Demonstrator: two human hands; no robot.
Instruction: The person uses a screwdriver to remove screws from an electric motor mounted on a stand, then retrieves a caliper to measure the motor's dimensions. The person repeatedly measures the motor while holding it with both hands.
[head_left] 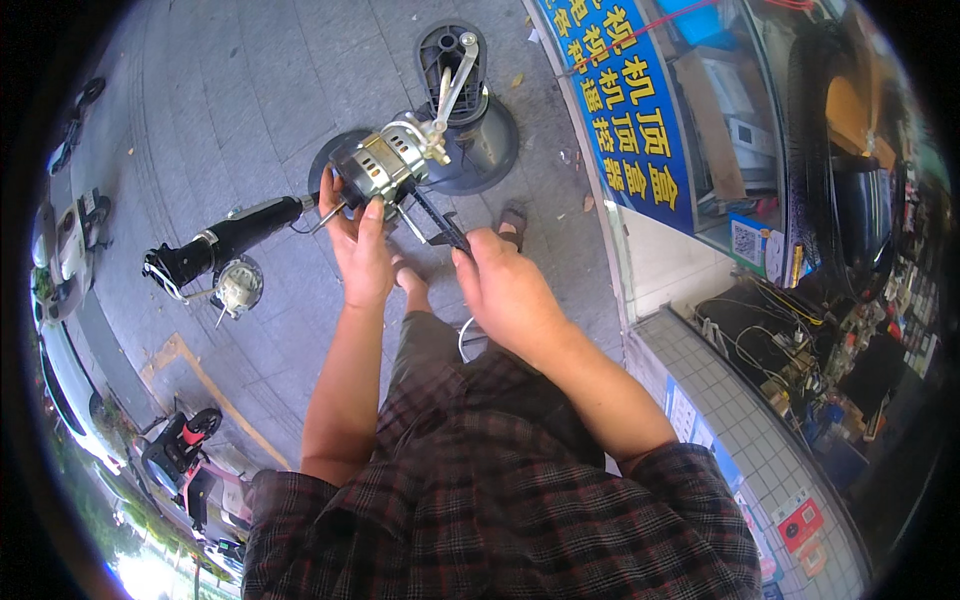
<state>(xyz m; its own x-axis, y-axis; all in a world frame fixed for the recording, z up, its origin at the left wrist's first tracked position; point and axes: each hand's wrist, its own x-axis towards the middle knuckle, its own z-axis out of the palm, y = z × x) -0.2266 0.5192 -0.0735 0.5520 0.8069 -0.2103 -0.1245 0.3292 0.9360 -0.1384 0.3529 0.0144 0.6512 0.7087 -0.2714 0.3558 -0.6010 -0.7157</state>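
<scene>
My left hand (358,245) is closed around the near side of a silver electric fan motor (378,165), holding it up off the ground. The motor has slotted vents and a rod-like metal arm (462,68) reaching away from its far right side. In my right hand (505,290) is a dark caliper (430,212), its jaws beside the near right side of the motor. Whether the jaws touch the motor I cannot tell. Behind the motor stands a dark grey fan base (455,185), partly hidden by the motor and its arm.
To the left lies a black tubular fan part (225,232) with a smaller motor (238,288) beside it. A shop counter (660,345) and a blue sign (640,110) run along my right. Scooters (190,450) and parked vehicles line the left. My sandalled feet (511,225) are below.
</scene>
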